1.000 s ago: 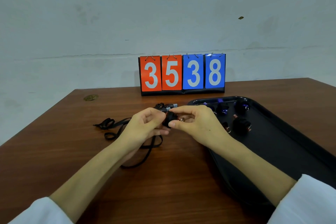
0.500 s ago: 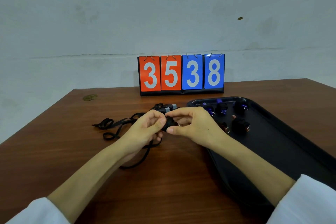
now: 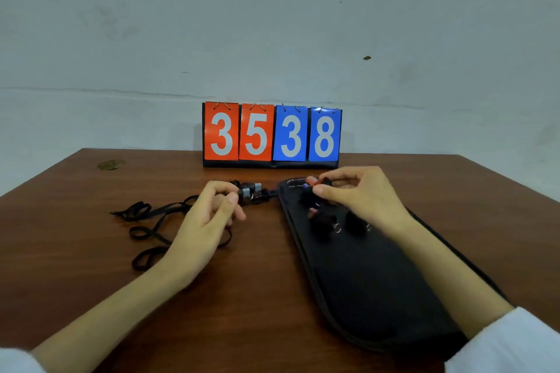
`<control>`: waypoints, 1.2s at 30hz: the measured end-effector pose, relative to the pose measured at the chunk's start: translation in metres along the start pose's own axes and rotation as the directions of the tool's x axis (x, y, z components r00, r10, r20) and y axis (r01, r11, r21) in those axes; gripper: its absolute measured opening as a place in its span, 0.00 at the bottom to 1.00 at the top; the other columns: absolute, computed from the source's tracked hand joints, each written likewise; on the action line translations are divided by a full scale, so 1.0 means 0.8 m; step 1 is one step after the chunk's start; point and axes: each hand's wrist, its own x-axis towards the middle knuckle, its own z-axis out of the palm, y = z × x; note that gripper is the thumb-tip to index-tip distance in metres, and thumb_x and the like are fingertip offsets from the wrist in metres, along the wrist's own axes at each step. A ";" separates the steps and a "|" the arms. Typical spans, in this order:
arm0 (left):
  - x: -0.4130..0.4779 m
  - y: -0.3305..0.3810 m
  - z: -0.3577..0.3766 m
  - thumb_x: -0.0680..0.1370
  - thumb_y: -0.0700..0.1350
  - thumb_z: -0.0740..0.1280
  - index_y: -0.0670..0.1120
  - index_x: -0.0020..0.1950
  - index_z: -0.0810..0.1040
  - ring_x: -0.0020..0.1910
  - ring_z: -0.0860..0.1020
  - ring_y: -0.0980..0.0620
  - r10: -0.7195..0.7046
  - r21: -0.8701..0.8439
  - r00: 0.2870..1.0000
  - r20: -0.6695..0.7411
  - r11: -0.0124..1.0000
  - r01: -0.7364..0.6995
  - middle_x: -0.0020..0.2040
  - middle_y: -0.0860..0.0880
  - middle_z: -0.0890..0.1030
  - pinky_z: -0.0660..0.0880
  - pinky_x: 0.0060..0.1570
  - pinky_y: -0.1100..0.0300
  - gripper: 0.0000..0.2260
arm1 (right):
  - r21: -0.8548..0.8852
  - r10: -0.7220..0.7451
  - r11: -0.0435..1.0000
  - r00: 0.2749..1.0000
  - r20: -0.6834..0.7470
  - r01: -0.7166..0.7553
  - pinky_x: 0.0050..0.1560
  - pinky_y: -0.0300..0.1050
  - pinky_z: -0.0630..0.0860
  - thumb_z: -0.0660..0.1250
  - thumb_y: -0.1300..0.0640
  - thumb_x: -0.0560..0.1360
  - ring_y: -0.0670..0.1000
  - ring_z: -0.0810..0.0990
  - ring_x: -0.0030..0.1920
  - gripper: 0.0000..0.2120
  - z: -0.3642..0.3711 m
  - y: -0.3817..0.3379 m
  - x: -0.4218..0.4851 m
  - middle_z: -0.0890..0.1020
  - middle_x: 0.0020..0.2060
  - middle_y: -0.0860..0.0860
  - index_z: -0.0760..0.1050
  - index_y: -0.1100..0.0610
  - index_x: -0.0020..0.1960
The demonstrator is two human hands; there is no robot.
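1. Pinching a red-capped piece (image 3: 313, 182) between thumb and forefinger, the right hand (image 3: 360, 195) hovers over the far end of the black tray (image 3: 378, 297) in the head view. Its other fingers are loosely curled and hold nothing.
2. The left hand (image 3: 209, 218) rests on the table (image 3: 75, 266) just left of the tray. Its thumb and forefinger are closed on the black cord (image 3: 151, 215) near the free end, where a few threaded pieces (image 3: 250, 190), dark and grey, sit in a row.
3. The rest of the cord trails off to the left in loose loops, well apart from the tray.
4. The held piece lies to the right of the cord's end, with the tray's rim between them. The end runs roughly left to right and its tip points toward the tray. The piece would therefore likely have to travel leftward along that line, with its hole facing the tip. Fingers hide the hole, so its facing cannot be told.
5. Each hand is nearer its own share: the right to the piece, the left to the cord.
6. More loose pieces (image 3: 325, 222) lie in the tray below the right hand, and a scoreboard (image 3: 272, 136) reading 3538 stands at the table's back edge.
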 end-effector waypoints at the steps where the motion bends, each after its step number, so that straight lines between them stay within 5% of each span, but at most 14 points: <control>1: -0.001 0.000 0.000 0.79 0.51 0.56 0.52 0.54 0.72 0.40 0.77 0.61 0.018 0.023 0.999 -0.033 1.000 -0.017 0.40 0.49 0.80 0.71 0.43 0.69 0.08 | -0.026 0.038 0.999 0.997 -0.064 -0.039 0.46 0.37 0.79 0.76 0.51 0.66 0.44 0.82 0.45 0.13 -0.020 0.015 0.003 0.84 0.44 0.47 0.82 0.51 0.49; 4: -0.001 0.000 -0.002 0.80 0.48 0.57 0.50 0.52 0.73 0.39 0.76 0.61 0.028 0.045 0.996 -0.090 0.999 -0.024 0.39 0.49 0.80 0.70 0.44 0.65 0.07 | -0.194 0.153 0.960 0.960 -0.236 -0.200 0.35 0.33 0.73 0.75 0.51 0.67 0.46 0.81 0.41 0.13 -0.064 0.065 0.011 0.84 0.41 0.50 0.82 0.55 0.49; 8: -0.001 -0.001 -0.001 0.80 0.44 0.58 0.49 0.53 0.73 0.38 0.76 0.64 0.018 0.094 0.996 -0.085 0.996 -0.010 0.40 0.49 0.79 0.69 0.44 0.66 0.06 | -0.301 0.220 0.899 0.922 -0.320 -0.319 0.42 0.42 0.73 0.75 0.48 0.66 0.51 0.81 0.43 0.12 -0.079 0.116 0.013 0.83 0.39 0.51 0.83 0.56 0.44; 20: 0.002 -0.005 -0.002 0.80 0.41 0.59 0.48 0.53 0.73 0.42 0.78 0.56 -0.002 0.123 0.993 -0.114 0.992 0.016 0.39 0.49 0.80 0.71 0.45 0.63 0.06 | -0.533 0.165 0.796 0.950 -0.266 -0.287 0.42 0.40 0.67 0.72 0.47 0.69 0.49 0.74 0.41 0.14 -0.066 0.126 0.009 0.81 0.42 0.51 0.79 0.54 0.49; 27: 0.012 -0.012 -0.016 0.80 0.39 0.58 0.46 0.53 0.74 0.40 0.77 0.45 -0.035 0.083 0.970 -0.241 0.995 0.057 0.39 0.50 0.80 0.70 0.37 0.59 0.07 | -0.547 0.191 0.772 0.939 -0.285 -0.323 0.43 0.40 0.68 0.69 0.42 0.70 0.54 0.80 0.52 0.21 -0.069 0.111 0.005 0.83 0.50 0.52 0.79 0.55 0.55; 32: 0.017 -0.015 -0.028 0.80 0.37 0.57 0.46 0.52 0.73 0.40 0.75 0.43 -0.065 0.062 0.943 -0.327 0.994 0.090 0.40 0.48 0.80 0.68 0.34 0.63 0.08 | -0.643 -0.014 0.734 0.943 -0.334 -0.217 0.43 0.44 0.70 0.65 0.45 0.74 0.56 0.79 0.50 0.18 -0.054 0.054 0.005 0.82 0.51 0.53 0.77 0.57 0.56; 36: 0.019 -0.016 -0.033 0.80 0.37 0.56 0.45 0.53 0.73 0.39 0.74 0.47 -0.094 0.056 0.927 -0.363 0.991 0.122 0.41 0.47 0.79 0.67 0.34 0.65 0.08 | -0.545 -0.110 0.838 0.982 -0.156 0.007 0.45 0.40 0.72 0.65 0.48 0.74 0.48 0.79 0.47 0.13 -0.002 0.004 0.024 0.83 0.48 0.48 0.80 0.54 0.53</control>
